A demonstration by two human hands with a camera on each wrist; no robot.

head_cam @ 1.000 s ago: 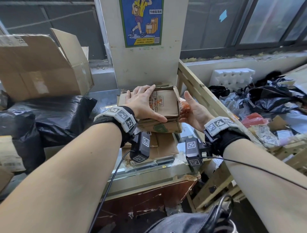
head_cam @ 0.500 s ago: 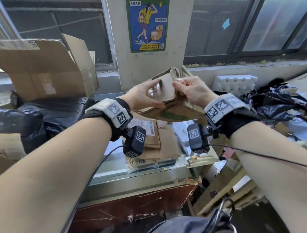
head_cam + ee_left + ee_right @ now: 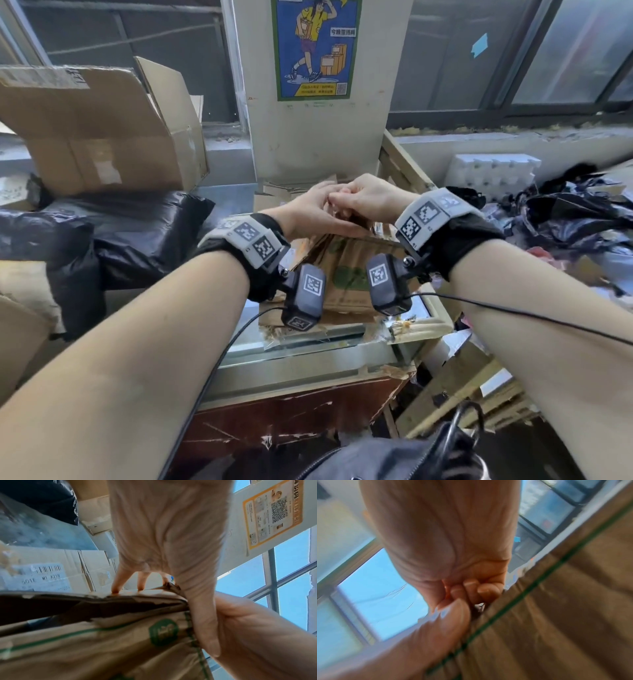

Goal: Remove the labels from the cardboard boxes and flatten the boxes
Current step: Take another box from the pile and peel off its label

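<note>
The left hand [image 3: 310, 214] is gripping the small box [image 3: 346, 274] above the tabletop [image 3: 291, 370], the right hand [image 3: 368, 198] pinching its edge; flattening it next probably needs pressing down.

small box [image 3: 346, 274] centre, flattened cardboard [image 3: 342, 317] under | open carton [image 3: 102, 144] left-rear, bags [image 3: 137, 236] before it | foam tray [image 3: 493, 171] right
</note>
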